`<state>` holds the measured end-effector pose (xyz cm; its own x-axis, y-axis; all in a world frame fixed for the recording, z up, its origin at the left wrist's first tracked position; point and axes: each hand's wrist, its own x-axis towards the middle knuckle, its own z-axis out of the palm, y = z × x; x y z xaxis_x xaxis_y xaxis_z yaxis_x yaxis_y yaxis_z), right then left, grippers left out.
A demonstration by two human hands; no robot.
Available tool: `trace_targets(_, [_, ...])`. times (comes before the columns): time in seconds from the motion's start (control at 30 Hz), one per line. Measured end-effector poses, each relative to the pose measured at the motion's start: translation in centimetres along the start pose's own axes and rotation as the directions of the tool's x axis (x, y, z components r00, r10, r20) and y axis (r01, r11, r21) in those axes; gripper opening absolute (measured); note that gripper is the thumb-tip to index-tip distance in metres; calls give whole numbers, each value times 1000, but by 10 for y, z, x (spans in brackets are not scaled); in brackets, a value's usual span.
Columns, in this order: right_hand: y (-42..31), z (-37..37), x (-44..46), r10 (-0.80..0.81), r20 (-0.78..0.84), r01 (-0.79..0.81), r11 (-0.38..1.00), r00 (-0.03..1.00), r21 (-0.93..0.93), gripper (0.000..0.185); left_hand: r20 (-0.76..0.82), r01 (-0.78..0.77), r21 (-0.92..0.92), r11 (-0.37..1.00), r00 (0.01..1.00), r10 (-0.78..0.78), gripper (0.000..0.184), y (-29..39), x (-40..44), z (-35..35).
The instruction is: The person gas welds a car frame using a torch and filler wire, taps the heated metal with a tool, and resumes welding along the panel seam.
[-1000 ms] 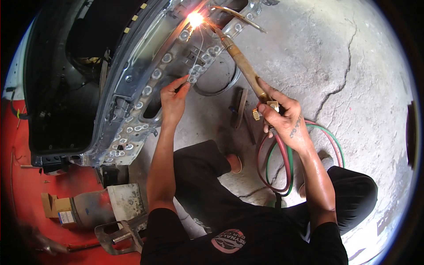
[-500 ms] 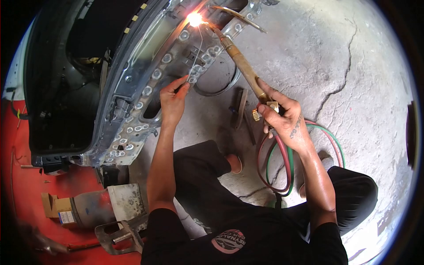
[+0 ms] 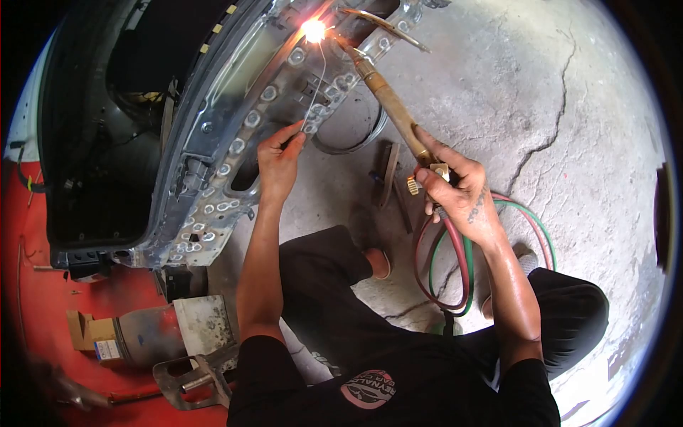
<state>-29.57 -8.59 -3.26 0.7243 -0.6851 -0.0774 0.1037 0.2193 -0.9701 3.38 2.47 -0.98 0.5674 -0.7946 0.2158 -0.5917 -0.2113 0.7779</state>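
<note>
My left hand (image 3: 279, 160) pinches a thin filler wire (image 3: 314, 98), whose far end runs up into a bright glow on the metal. In my right hand (image 3: 459, 188) is a brass gas welding torch (image 3: 390, 101), its tip angled up and left toward that glow. My thumb lies near the torch's valve knob (image 3: 413, 186), with the index finger stretched along the handle. The metal car body panel (image 3: 235, 146) carries many round weld marks and stands left of both hands. Glare hides the exact point where wire, flame and panel meet.
Red and green hoses (image 3: 466, 274) loop below the torch beside my leg. A coil of wire (image 3: 348, 148) and a flat bar (image 3: 389, 174) lie on the cracked concrete floor (image 3: 605, 213). At lower left are a cylindrical container (image 3: 146, 332), a cardboard box (image 3: 89, 331) and a metal bracket (image 3: 196, 383).
The torch tip has shifted very slightly, and the orange flare beside the glow looks a little smaller. Both hands keep nearly the same place and grip.
</note>
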Motion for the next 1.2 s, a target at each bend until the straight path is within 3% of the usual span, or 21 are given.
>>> trace_targets(1.2, [0, 0, 1, 2, -10, -2, 1000, 1000, -1, 61, -6, -36, -17, 999, 999, 36, 29, 3, 1, 4])
